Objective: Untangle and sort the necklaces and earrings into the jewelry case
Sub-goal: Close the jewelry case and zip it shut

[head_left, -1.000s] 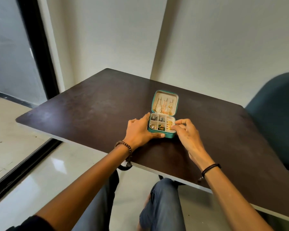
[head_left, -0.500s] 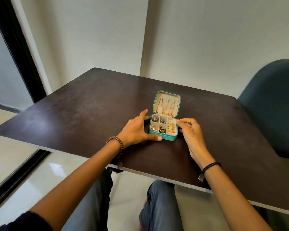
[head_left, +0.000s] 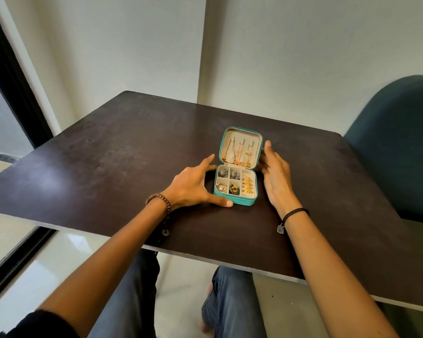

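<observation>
Teal jewelry case is sitting open on the dark table, roughly mid-table, w/ its lid standing up at the far side. Necklaces are hanging in a row inside the lid. Earrings are lying in the small compartments of the base, w/ gold pieces filling the long right-hand compartment. L hand is resting on the table against the case's left side, fingers spread & relaxed, thumb lying along the front left corner, forefinger pointing toward the lid, gripping nothing. R hand is hovering just beside the lid's right edge, fingers straight & loose, holding nothing; can't tell if they're touching it. A blue chair is standing at the table's right end.
</observation>
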`<state>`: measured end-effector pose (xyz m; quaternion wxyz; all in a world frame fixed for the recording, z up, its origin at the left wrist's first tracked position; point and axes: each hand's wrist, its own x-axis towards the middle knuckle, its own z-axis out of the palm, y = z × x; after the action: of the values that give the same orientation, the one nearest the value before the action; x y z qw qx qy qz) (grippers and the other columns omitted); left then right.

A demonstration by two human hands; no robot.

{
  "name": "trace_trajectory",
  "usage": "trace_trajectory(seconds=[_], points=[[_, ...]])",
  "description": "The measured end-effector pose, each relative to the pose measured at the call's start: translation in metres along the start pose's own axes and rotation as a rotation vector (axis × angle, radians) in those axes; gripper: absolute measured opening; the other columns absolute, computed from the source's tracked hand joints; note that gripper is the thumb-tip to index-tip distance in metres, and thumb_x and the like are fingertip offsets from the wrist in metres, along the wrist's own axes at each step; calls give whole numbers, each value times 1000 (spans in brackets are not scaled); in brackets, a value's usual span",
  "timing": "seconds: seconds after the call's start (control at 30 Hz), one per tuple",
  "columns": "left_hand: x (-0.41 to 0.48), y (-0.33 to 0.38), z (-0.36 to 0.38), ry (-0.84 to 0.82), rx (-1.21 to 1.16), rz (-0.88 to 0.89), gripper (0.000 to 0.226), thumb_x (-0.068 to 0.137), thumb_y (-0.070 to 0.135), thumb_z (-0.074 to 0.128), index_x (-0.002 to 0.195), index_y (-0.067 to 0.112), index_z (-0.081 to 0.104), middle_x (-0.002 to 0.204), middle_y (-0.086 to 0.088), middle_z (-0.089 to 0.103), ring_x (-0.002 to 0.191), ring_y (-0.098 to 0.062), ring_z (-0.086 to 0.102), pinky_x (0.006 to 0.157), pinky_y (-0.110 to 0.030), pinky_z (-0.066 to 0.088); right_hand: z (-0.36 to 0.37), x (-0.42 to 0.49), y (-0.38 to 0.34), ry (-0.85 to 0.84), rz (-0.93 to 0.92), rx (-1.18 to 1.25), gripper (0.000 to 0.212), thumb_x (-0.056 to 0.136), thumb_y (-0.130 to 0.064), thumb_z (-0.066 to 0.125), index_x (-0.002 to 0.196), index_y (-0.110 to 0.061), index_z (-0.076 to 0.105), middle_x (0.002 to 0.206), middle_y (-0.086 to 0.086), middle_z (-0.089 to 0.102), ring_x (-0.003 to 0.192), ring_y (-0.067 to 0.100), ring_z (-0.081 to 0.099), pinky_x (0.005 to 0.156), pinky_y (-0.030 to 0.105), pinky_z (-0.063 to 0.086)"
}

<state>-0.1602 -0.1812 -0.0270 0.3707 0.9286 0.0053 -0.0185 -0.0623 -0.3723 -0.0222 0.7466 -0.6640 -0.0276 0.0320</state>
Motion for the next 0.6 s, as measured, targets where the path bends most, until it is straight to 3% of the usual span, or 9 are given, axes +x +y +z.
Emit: trace_trajectory(seconds=[0.07, 0.2, 0.43, 0.6], points=[[0, 1, 2, 1, -1, 2, 130, 61, 62, 83, 157, 24, 4, 155, 9, 40, 143, -21, 38, 116, -48, 29, -2, -3, -2, -11, 7, 60, 36, 100, -47, 57, 95, -13, 69, 106, 5, 75, 104, 18, 68, 98, 37, 51], [-1, 1, 3, 7, 6, 10, 130, 60, 63, 82, 157, 24, 5, 154, 10, 42, 142, -21, 39, 116, -50, 30, -5, -5, -4, 10, 29, 182, 42, 103, -49, 49, 107, -13, 69, 107, 2, 74, 103, 12, 67, 92, 26, 51], [-4, 1, 1, 17, 9, 35, 129, 61, 63, 82, 157, 23, 7, 152, 11, 44, 140, -19, 41, 115, -47, 31, -3, -15, -4, 54, 17, 255, 32, 101, -43, 56, 88, -17, 71, 85, -4, 73, 92, 11, 66, 89, 28, 49], [-6, -2, 0, 32, 0, 65, 128, 62, 62, 83, 158, 21, 8, 152, 9, 45, 139, -18, 43, 115, -45, 31, -4, -29, 1, -32, -50, 141, 30, 100, -32, 61, 91, -8, 76, 100, 7, 77, 96, 17, 71, 88, 30, 55]])
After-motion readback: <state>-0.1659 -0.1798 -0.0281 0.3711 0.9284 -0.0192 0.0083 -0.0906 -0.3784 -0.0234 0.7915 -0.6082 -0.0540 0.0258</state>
